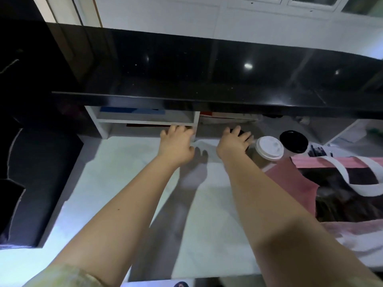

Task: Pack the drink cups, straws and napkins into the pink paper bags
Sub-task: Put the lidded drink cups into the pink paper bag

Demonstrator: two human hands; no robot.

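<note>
Reaching toward the white shelf [145, 121], probably for straws or napkins. My left hand [176, 143] bends its fingers at the shelf edge, and I cannot tell if they grip anything. My right hand [233, 143] spreads straight fingers over something dark. The white-lidded cup [269, 148] and black-lidded cup [293, 141] wait beside the open pink bag [290, 181]. Next they need lifting in upright.

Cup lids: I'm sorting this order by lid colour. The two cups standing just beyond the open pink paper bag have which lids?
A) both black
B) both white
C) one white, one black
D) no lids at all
C: the white-lidded cup stands next to the black-lidded cup, both just beyond the pink paper bag.
</note>
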